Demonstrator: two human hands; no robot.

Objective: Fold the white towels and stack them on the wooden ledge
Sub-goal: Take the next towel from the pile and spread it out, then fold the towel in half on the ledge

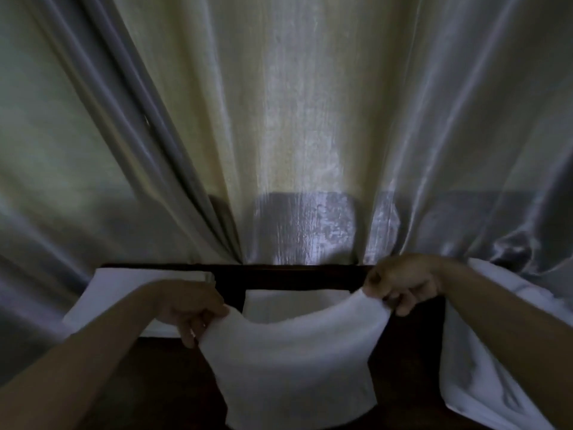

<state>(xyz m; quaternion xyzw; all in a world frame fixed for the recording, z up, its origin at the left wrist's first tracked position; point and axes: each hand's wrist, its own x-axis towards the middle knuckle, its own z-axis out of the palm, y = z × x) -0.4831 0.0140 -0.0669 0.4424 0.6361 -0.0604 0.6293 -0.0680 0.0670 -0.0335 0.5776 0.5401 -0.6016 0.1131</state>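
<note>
1. The white towel hangs in the air between the person's two hands, low in the middle of the view, in front of the dark wooden ledge.
2. Its top edge sags in a shallow curve from one grip to the other; the rest of the cloth drops below the hands to the bottom of the view.
3. The left hand pinches the towel's upper left corner, fingers curled under the cloth and thumb on top, so the grip is closed on the towel.
4. The right hand pinches the upper right corner, likewise closed on the towel, and sits a little higher than the left.
5. Both corners lie right at the fingertips; the bulk of the towel lies below and between the two grips.
6. Behind the held towel, a folded white towel lies flat on the ledge, partly hidden by the sagging edge.
7. Another flat white towel lies to the left, behind the left forearm.
8. A loose white cloth drapes down at the right, under the right forearm.
9. A pale, shiny curtain hangs in folds behind the ledge and fills the upper view.
</note>
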